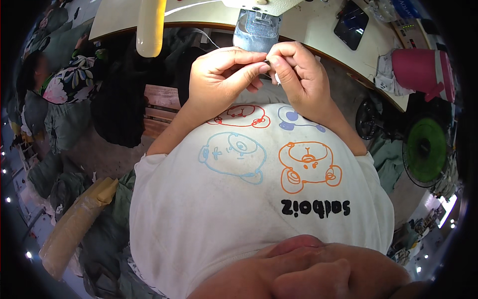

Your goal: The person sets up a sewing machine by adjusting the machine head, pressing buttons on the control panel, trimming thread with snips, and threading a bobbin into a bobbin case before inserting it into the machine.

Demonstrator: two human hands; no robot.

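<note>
Denim, a small rectangular grey-blue piece of fabric (257,31), lies at twelve o'clock in the view, on the edge of a cream-coloured curved work table (318,30) and partly under the foot of a cream sewing machine (259,4). Both hands meet just below it, above the wearer's white printed T-shirt (249,199). The left hand (221,74) has thumb and forefinger pinched together, their tips pressed against those of the right hand (298,74), which is curled closed in the same way. What the fingertips grip is too small to make out; a bit of white shows beneath the right hand.

On the table at one o'clock lies a dark flat phone-like slab (351,24). At two o'clock a pink cylindrical container (423,70) lies on its side; its contents cannot be seen. At three o'clock, lower down, stands a green round fan (425,149). At eight o'clock a tan paper-wrapped roll (74,224) rests among dark grey-green heaps of cloth (64,124).
</note>
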